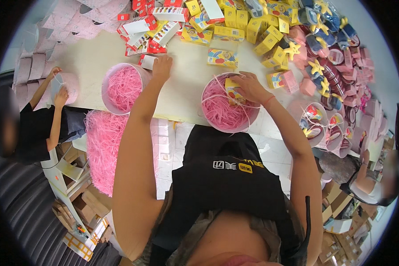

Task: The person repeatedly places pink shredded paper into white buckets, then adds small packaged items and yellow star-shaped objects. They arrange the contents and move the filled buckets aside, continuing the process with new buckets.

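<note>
My right hand [251, 90] is closed on a small yellow box [232, 88] inside a round white bucket [204, 116] with pink paper shreds [219, 111]. A white cord handle loops across this bucket. Beyond a second bucket [105, 99] of pink shreds, my left hand [162, 68] has its fingers bent over the right end of a red-and-white box [147, 61]. That box lies on the table at the near edge of a pile of similar boxes; my hand hides part of it.
A yellow box [223, 57] lies beyond the right bucket. Yellow boxes [266, 42], star-topped items [317, 66] and filled buckets [312, 119] crowd the right. Pink shreds [104, 150] overflow below the table's left edge. At left, another person's hands hold a pale pink bucket [69, 88]; another person is at right.
</note>
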The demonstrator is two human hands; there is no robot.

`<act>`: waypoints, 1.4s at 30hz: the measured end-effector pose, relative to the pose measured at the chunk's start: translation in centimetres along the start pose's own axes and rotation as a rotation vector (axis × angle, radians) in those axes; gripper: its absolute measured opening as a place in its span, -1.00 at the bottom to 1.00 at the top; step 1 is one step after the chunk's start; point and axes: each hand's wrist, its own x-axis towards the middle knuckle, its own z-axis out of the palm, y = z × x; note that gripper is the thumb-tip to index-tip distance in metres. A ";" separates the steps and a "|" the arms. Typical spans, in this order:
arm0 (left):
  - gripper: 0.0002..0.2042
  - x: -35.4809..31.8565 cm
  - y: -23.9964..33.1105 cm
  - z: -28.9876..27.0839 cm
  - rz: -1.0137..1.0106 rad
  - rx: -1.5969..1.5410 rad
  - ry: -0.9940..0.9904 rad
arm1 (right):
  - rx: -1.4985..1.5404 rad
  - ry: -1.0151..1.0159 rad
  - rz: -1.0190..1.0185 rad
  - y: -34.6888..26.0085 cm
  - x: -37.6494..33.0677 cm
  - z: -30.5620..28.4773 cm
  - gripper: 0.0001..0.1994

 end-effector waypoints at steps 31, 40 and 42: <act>-0.23 -7.1 12.5 -24.3 0.530 -2.119 -0.487 | 1.305 0.112 -0.068 -8.4 -5.1 -10.0 -0.06; -0.57 -5.8 17.2 -21.0 0.117 -1.994 -0.151 | 1.308 0.333 0.361 -3.7 -8.2 -7.0 -0.36; -0.56 -6.9 18.6 -21.1 0.154 -1.924 -0.168 | 1.247 0.189 0.306 -4.7 -7.6 -7.2 -0.37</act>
